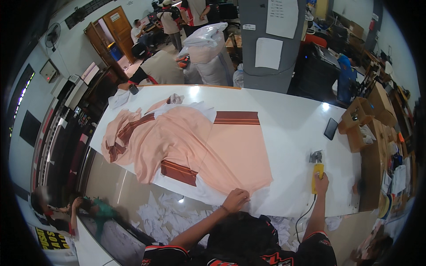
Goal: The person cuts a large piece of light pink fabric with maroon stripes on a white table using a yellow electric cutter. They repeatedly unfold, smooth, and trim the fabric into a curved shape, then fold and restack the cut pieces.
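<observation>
A large peach cloth (213, 146) with dark red stripes lies spread and partly bunched on a white table (288, 124), over a white layer. My left hand (235, 199) presses down on the cloth's near corner at the table's front edge. My right hand (321, 182) grips the yellow handle of a small electric cutter (317, 166), which stands on the table to the right of the cloth. Its black cord hangs off the front edge.
A dark flat phone (330, 128) lies at the table's right. Cardboard boxes (361, 117) and a cluttered shelf stand to the right. White scraps (164, 217) litter the floor. A person (155, 66) leans at the far left corner; others stand behind.
</observation>
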Tool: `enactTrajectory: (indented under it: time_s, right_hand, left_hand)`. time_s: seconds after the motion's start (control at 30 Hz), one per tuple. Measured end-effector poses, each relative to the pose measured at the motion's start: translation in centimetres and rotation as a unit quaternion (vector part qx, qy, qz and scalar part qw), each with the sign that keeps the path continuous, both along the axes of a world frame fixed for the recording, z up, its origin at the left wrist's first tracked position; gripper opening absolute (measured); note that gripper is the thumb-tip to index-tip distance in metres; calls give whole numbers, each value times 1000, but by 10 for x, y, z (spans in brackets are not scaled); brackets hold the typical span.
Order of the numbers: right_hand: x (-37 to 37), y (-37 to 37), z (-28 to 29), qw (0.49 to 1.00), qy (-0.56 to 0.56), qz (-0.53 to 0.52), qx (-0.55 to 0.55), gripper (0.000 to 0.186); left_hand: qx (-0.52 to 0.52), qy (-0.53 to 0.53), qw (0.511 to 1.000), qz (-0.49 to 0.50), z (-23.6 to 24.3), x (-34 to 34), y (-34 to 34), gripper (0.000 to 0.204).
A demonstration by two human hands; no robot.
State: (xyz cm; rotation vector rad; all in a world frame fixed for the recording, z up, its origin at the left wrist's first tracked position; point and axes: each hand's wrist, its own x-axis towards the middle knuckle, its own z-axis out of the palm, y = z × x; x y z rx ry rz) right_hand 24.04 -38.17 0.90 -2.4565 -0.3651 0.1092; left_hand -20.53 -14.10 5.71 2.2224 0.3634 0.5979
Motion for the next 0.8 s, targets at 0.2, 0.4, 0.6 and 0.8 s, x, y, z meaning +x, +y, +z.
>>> enactTrajectory:
  time_s: [0.2, 0.4, 0.6, 0.8]
  right_hand:
    - [-24, 34, 18, 950, -299, 50, -71, 27]
    - [-143, 77, 50, 784, 453, 424, 26, 26]
    - [-202, 122, 46, 766, 498, 284, 291, 40]
    - [-182, 131, 84, 649, 524, 286, 471, 58]
  left_hand:
    - [120, -35, 992, 36, 57, 58, -5, 16]
    - [69, -116, 990, 48, 114, 131, -30, 20]
    - [-107, -153, 969, -160, 106, 132, -63, 24]
    - [-376, 153, 913, 31, -56, 17, -17, 45]
